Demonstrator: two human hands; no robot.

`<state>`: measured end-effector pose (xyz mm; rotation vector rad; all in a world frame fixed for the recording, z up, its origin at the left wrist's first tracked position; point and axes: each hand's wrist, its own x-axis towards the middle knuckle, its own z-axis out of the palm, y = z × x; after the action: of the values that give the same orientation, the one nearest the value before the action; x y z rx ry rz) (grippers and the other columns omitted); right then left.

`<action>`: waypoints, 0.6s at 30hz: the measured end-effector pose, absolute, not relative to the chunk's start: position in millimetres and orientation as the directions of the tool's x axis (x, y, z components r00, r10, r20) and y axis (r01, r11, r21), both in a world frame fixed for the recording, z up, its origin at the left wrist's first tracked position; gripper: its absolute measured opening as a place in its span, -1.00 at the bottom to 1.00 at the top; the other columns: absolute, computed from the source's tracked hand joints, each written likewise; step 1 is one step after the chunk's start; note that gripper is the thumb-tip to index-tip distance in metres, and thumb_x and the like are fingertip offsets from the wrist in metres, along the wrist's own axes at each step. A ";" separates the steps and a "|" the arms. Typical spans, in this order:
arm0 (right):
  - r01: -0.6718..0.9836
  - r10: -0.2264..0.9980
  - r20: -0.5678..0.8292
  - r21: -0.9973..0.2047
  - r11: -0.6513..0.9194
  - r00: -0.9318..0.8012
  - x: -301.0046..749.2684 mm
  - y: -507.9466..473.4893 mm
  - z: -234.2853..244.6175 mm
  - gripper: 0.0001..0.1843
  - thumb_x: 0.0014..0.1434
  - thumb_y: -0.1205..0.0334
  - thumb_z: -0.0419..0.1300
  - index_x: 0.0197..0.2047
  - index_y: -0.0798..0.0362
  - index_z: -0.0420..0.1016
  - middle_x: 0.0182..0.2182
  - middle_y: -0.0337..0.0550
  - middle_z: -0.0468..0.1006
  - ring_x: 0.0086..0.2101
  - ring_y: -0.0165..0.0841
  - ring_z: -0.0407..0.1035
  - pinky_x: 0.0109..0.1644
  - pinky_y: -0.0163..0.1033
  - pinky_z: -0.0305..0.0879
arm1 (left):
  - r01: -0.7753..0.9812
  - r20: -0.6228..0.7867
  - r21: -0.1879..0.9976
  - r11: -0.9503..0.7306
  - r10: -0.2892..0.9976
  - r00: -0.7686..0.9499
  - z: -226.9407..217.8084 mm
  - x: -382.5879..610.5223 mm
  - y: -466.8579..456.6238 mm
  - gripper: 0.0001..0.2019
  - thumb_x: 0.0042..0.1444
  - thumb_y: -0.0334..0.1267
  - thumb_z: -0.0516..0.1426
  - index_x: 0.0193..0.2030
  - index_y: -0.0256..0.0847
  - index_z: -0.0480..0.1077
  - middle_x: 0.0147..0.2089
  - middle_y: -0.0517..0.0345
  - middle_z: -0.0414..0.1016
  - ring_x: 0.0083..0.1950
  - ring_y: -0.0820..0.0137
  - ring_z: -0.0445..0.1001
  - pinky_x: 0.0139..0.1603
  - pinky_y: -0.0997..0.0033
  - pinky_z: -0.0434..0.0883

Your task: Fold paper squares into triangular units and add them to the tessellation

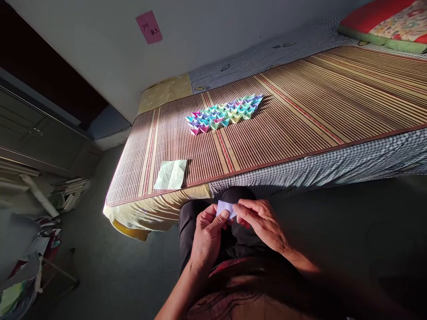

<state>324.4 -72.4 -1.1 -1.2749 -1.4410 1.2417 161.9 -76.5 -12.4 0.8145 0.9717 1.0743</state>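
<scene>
A small folded piece of pale lilac paper (224, 206) is held above my lap. My left hand (208, 229) grips it from the left, with the thumb pressed flat across its face. On the other side, my right hand (262, 220) pinches the paper's right edge between thumb and fingertips. Beyond them, several small folded paper boats (223, 113) in blue, green, yellow and pink stand in close rows on the bamboo mat. Nearer the bed's front edge lies a creased, pale green square of paper (171, 174).
The striped bamboo mat (287, 129) covers a bed with a checked sheet (333, 164). A red floral cushion (393, 22) rests at the far right. A pink note (149, 27) is on the wall. Books (71, 191) and a cabinet (36, 129) stand at left.
</scene>
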 end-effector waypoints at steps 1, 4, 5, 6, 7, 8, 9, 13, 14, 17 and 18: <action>0.163 0.988 -0.021 -0.987 0.005 -0.155 324.8 -71.4 -1.3 -0.53 0.38 -0.02 0.09 -0.53 0.01 0.39 -0.60 -0.26 0.46 -0.52 -0.38 0.38 -0.40 -0.32 0.28 | -0.317 -0.237 0.906 0.281 0.956 0.171 -12.0 161.8 -77.3 -0.80 0.21 -0.20 0.28 -0.37 -0.26 0.49 -0.41 0.17 0.46 -0.35 0.45 0.33 -0.20 0.42 0.28; 0.141 0.979 0.023 -0.989 0.052 -0.201 325.7 -67.2 -2.7 -0.70 0.32 0.06 0.21 -0.41 0.02 0.46 -0.56 -0.29 0.50 -0.51 -0.40 0.39 -0.42 -0.34 0.27 | -0.212 -0.234 0.940 0.266 0.958 0.166 -9.8 161.4 -79.2 -0.76 0.19 -0.14 0.30 -0.39 -0.27 0.49 -0.42 0.16 0.45 -0.36 0.45 0.32 -0.25 0.45 0.27; 0.137 0.976 0.037 -0.988 0.068 -0.213 325.6 -65.9 -3.1 -0.76 0.29 0.09 0.25 -0.37 0.02 0.48 -0.54 -0.30 0.51 -0.50 -0.40 0.40 -0.40 -0.35 0.28 | -0.161 -0.232 0.953 0.257 0.959 0.163 -8.8 161.4 -79.7 -0.73 0.17 -0.12 0.31 -0.40 -0.28 0.49 -0.42 0.16 0.44 -0.37 0.45 0.31 -0.28 0.46 0.26; 0.129 0.974 0.048 -0.989 0.078 -0.221 325.3 -64.9 -3.3 -0.80 0.28 0.11 0.27 -0.34 0.02 0.50 -0.51 -0.29 0.53 -0.48 -0.40 0.42 -0.38 -0.35 0.30 | -0.111 -0.231 0.962 0.249 0.960 0.156 -7.6 161.6 -80.1 -0.71 0.15 -0.09 0.32 -0.41 -0.28 0.49 -0.43 0.16 0.44 -0.38 0.46 0.31 -0.31 0.47 0.24; 0.116 0.973 0.057 -0.990 0.084 -0.222 324.9 -64.2 -3.6 -0.80 0.29 0.12 0.26 -0.35 0.03 0.50 -0.50 -0.29 0.54 -0.47 -0.39 0.43 -0.36 -0.35 0.32 | -0.069 -0.233 0.967 0.244 0.962 0.145 -6.3 162.0 -80.4 -0.69 0.13 -0.07 0.33 -0.42 -0.28 0.49 -0.45 0.17 0.43 -0.39 0.46 0.30 -0.34 0.48 0.23; 0.104 0.974 0.067 -0.990 0.091 -0.216 324.4 -63.9 -4.0 -0.78 0.30 0.13 0.24 -0.37 0.03 0.49 -0.50 -0.28 0.53 -0.46 -0.40 0.43 -0.35 -0.35 0.32 | -0.041 -0.240 0.968 0.247 0.962 0.131 -5.0 162.6 -80.6 -0.67 0.11 -0.05 0.34 -0.43 -0.29 0.48 -0.46 0.17 0.42 -0.41 0.47 0.28 -0.37 0.49 0.22; 0.102 0.976 0.075 -0.990 0.097 -0.204 323.7 -63.9 -4.5 -0.76 0.32 0.13 0.22 -0.39 0.03 0.47 -0.51 -0.28 0.52 -0.47 -0.40 0.42 -0.35 -0.35 0.32 | -0.026 -0.250 0.967 0.255 0.961 0.114 -3.6 163.3 -80.7 -0.66 0.09 -0.04 0.36 -0.44 -0.29 0.48 -0.48 0.18 0.41 -0.43 0.49 0.26 -0.40 0.50 0.20; 0.158 0.989 0.085 -0.982 0.104 -0.124 322.0 -65.3 -9.4 -0.75 0.33 0.15 0.16 -0.37 0.04 0.45 -0.54 -0.29 0.46 -0.51 -0.41 0.35 -0.41 -0.34 0.26 | -0.046 -0.300 0.951 0.304 0.950 0.088 2.3 165.8 -81.2 -0.65 -0.10 -0.08 0.46 -0.42 -0.29 0.49 -0.48 0.20 0.46 -0.48 0.53 0.25 -0.45 0.53 0.20; 0.167 0.990 0.082 -0.981 0.100 -0.113 321.9 -65.6 -11.0 -0.76 0.34 0.15 0.15 -0.37 0.04 0.44 -0.54 -0.29 0.46 -0.51 -0.41 0.34 -0.42 -0.34 0.26 | -0.048 -0.306 0.949 0.312 0.947 0.093 3.5 166.1 -81.4 -0.65 -0.11 -0.08 0.47 -0.41 -0.29 0.50 -0.48 0.20 0.48 -0.48 0.52 0.27 -0.44 0.52 0.21; 0.166 0.991 0.078 -0.981 0.095 -0.106 322.0 -66.2 -14.4 -0.75 0.35 0.13 0.14 -0.36 0.03 0.41 -0.53 -0.28 0.46 -0.50 -0.40 0.36 -0.41 -0.34 0.27 | -0.005 -0.295 0.955 0.298 0.949 0.112 5.6 166.0 -82.6 -0.66 -0.01 -0.04 0.41 -0.45 -0.29 0.50 -0.49 0.13 0.52 -0.46 0.47 0.34 -0.39 0.49 0.27; 0.166 0.991 0.077 -0.982 0.094 -0.105 321.9 -66.4 -14.8 -0.75 0.35 0.13 0.13 -0.36 0.03 0.41 -0.53 -0.27 0.47 -0.49 -0.40 0.36 -0.41 -0.34 0.27 | 0.016 -0.284 0.959 0.284 0.952 0.116 5.6 165.9 -83.1 -0.65 0.04 -0.02 0.38 -0.47 -0.29 0.50 -0.50 0.11 0.52 -0.45 0.45 0.36 -0.38 0.47 0.28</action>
<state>321.9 -66.4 -14.8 -1.2201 -1.4484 1.1302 165.9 -83.1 5.6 1.0478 1.2457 0.9131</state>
